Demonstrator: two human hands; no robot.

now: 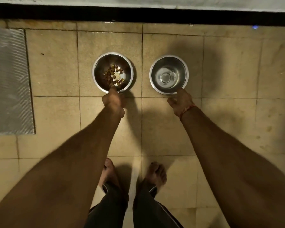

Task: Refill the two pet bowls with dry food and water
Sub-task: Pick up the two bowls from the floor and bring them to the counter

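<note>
2 steel bowls on floor tiles near far wall: food bowl [113, 72] left, sparse kibble; water bowl [169, 74] right, shallow water. Rigid, light, slick; water will slosh. Left hand [114, 101] pinches near rim; right hand [181, 102] touches near rim, closure unclear.

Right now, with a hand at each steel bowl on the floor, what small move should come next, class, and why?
Probably pinch both rims and lift. The left hand already grips the near rim of the kibble bowl, which holds only a few pieces. The right hand just touches the water bowl, so its fingers likely need to close first. Both bowls sit on the tiled floor.
</note>
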